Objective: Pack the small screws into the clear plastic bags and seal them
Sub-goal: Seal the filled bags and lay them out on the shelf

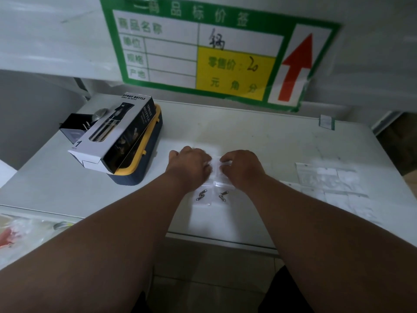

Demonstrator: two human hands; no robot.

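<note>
Plainly, with the left hand (191, 166) and right hand (240, 168) each in a curled grip on one clear bag (215, 164) just beyond the two packed bags (212, 196), a half-pressed seal could spill screws (208, 165) onto the bench (259, 136).

1. You are looking at a white worktop (259, 136) carrying clear plastic bags (212, 195) of dark metallic screws (222, 196).
2. A black-and-white box (115, 134) is sitting on a yellow-rimmed navy case (144, 163) near the left edge.
3. A green-bordered sign (216, 50) is showing a yellow panel and a red arrow.
</note>
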